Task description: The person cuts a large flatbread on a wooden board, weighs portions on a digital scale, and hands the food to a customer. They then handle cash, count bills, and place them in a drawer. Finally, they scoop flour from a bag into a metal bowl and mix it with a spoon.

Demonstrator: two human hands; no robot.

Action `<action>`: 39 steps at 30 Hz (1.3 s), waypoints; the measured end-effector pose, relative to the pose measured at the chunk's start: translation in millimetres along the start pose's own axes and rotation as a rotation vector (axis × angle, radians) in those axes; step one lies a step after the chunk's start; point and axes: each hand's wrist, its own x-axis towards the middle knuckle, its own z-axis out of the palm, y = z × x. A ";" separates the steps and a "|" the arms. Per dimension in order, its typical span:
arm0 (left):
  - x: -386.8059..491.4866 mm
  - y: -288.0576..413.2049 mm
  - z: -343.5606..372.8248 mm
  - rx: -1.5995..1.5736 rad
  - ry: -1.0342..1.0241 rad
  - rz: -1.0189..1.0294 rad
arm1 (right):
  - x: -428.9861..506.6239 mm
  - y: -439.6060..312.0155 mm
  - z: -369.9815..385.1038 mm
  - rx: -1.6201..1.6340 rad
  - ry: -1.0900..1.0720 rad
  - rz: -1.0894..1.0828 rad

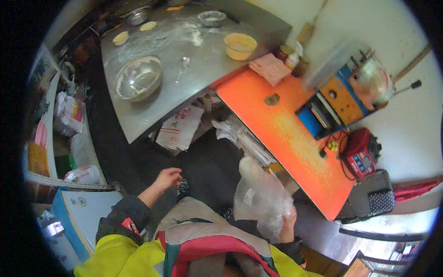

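My right hand (289,221) grips a crumpled clear plastic bag (259,197) that hangs beside the orange tabletop (290,138); the bag hides part of its fingers. Over the dark floor at centre left, my left hand (169,177) holds nothing, its fingers a little bent and apart. On the steel table (166,93) ahead are a large glass bowl (139,79) with flour on its inside, a spoon (181,71), a yellow bowl (240,46), a floured bowl (211,18) and two pale dough pieces (120,38).
A blue and orange machine (332,100) and a red appliance (361,154) stand along the wall side of the orange table. Pink cloth or paper (270,68) lies at its far corner. Under the tables are a printed sack (180,128) and stacked papers (254,143). A blue-sided white box (90,211) stands left.
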 end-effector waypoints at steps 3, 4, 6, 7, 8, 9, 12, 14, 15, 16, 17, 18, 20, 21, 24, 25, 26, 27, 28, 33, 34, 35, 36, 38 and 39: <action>9.3 44.6 -55.7 -0.245 0.208 0.090 | 53.3 -9.8 56.6 -0.169 -0.159 -0.332; 16.1 58.7 -76.0 -0.206 0.239 0.150 | 63.3 -13.5 77.5 -0.140 -0.154 -0.309; 26.1 80.0 -115.7 -0.392 0.216 0.265 | 61.5 -20.4 117.8 0.035 -0.239 -0.225; 35.6 90.7 -133.9 -0.514 0.219 0.284 | 64.7 -15.6 137.8 0.164 -0.206 -0.141; 43.8 102.1 -152.0 -0.659 0.166 0.285 | 74.8 -10.4 157.6 0.159 -0.344 -0.261; 52.7 110.3 -168.2 -0.809 0.086 0.313 | 87.7 -11.2 172.0 0.188 -0.407 -0.339; 88.9 130.7 -207.1 -1.099 0.016 0.242 | 110.0 -21.0 195.6 0.050 -0.216 -0.537; 109.7 140.5 -229.6 -1.177 -0.024 0.243 | 113.8 -27.4 205.8 -0.112 0.030 -0.666; 118.9 143.9 -238.8 -1.160 -0.023 0.254 | 110.8 -26.8 211.6 -0.190 0.039 -0.698; 128.4 147.7 -248.1 -1.145 -0.011 0.262 | 102.3 -23.0 218.9 -0.266 0.050 -0.728; 139.5 152.2 -255.5 -1.135 -0.005 0.271 | 100.4 -20.9 229.1 -0.498 0.073 -0.867; 153.9 160.9 -263.3 -1.108 -0.026 0.311 | 98.7 -19.0 240.9 -0.716 0.123 -1.014; 176.5 172.6 -263.4 -1.070 0.030 0.320 | 96.4 -18.5 263.9 -0.813 0.166 -1.099; 188.8 178.2 -254.4 -0.872 0.022 0.274 | 99.1 -20.2 275.9 -0.761 0.168 -1.079; 214.1 190.6 -203.6 -0.101 0.138 0.329 | 107.3 -20.1 302.0 -0.584 0.133 -0.996; 221.9 196.8 -186.7 0.294 0.188 0.444 | 111.3 -20.7 308.7 -0.527 0.115 -0.967; 226.1 200.7 -172.4 0.499 0.293 0.503 | 114.7 -22.4 314.2 -0.476 0.089 -0.939; 231.8 207.2 -157.5 0.720 0.403 0.537 | 119.7 -24.6 319.1 -0.422 0.056 -0.907; 237.8 212.0 -146.9 0.748 0.424 0.547 | 125.1 -26.8 323.7 -0.364 0.024 -0.870; 287.8 241.9 -145.3 0.860 0.491 0.488 | 161.0 -40.4 345.7 -0.034 -0.222 -0.590; 300.1 250.4 -152.5 0.818 0.532 0.491 | 169.7 -42.9 350.1 0.033 -0.268 -0.522; 310.7 260.6 -161.5 0.814 0.570 0.521 | 179.0 -45.8 355.0 0.098 -0.322 -0.450; 320.5 275.5 -170.6 0.841 0.592 0.481 | 190.2 -49.3 360.0 0.159 -0.380 -0.373; 326.3 307.3 -173.4 0.776 0.596 0.528 | 213.0 -54.5 370.7 0.276 -0.501 -0.201; 321.0 320.7 -174.1 0.737 0.596 0.531 | 225.6 -55.3 376.6 0.317 -0.556 -0.125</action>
